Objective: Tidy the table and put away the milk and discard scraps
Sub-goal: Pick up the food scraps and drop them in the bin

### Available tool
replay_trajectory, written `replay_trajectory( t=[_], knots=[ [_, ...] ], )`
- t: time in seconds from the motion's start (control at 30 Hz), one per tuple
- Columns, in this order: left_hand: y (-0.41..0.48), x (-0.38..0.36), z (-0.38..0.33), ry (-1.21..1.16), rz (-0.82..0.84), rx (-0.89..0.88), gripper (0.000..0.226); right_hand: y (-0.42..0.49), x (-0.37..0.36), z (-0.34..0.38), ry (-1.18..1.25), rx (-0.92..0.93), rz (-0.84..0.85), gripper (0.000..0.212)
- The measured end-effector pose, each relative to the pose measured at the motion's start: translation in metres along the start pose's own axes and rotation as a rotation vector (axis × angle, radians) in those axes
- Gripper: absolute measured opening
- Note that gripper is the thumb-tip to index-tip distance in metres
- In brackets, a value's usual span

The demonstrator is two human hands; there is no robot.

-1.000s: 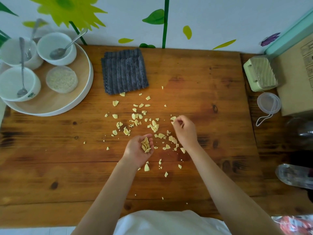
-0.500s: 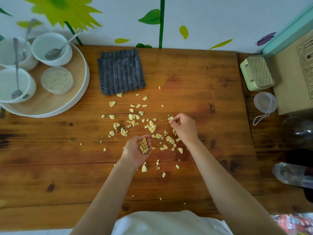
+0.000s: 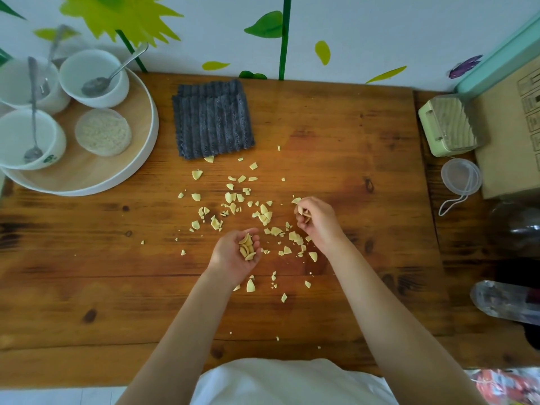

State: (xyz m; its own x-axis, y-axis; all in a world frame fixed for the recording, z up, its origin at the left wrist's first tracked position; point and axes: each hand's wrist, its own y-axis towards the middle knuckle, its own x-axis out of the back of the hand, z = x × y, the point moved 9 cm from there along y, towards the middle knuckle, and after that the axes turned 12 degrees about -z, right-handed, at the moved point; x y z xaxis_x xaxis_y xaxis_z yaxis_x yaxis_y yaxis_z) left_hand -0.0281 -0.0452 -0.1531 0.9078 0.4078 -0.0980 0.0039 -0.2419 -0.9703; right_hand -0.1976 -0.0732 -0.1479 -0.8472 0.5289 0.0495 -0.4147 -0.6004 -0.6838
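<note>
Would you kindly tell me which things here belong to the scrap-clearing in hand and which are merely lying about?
Part of the job: scraps scattered on the table; left hand, cupping a pile of scraps; right hand, pinching more.

Lying about: grey cloth; tray with bowls; green box; cardboard box.

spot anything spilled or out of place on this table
Yes: pale yellow scraps lie scattered across the middle of the wooden table, one against the near edge of the grey cloth. The left hand cups a small pile of them and the right hand pinches a few. The bowls sit upright on the round tray.
</note>
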Motion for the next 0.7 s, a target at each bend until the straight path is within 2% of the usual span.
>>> replay_trajectory(
  t=[0.1, 0.2, 0.33, 0.5, 0.57, 0.7],
  knots=[
    [0.0, 0.002, 0.0, -0.014, -0.004, -0.002, 0.029, -0.008, -0.01, -0.009, 0.361, -0.205, 0.067, 0.028],
    [0.0, 0.003, -0.001, -0.019, -0.005, -0.002, 0.03, -0.009, -0.017, -0.013, 0.329, -0.216, 0.077, 0.026],
    [0.003, 0.007, -0.002, -0.03, -0.012, 0.008, 0.031, -0.004, -0.019, -0.006, 0.0, -0.05, 0.008, 0.027],
    [0.005, 0.011, -0.004, -0.047, -0.015, 0.007, 0.031, -0.018, -0.036, 0.014, -0.708, 0.406, 0.133, 0.003],
    [0.006, 0.011, -0.006, -0.054, -0.019, 0.003, 0.031, -0.02, -0.036, 0.005, -0.923, 0.505, 0.11, 0.005],
    [0.002, 0.009, -0.007, -0.051, -0.009, -0.016, 0.032, -0.021, -0.028, -0.006, -1.081, 0.569, -0.053, 0.014]
  ],
)
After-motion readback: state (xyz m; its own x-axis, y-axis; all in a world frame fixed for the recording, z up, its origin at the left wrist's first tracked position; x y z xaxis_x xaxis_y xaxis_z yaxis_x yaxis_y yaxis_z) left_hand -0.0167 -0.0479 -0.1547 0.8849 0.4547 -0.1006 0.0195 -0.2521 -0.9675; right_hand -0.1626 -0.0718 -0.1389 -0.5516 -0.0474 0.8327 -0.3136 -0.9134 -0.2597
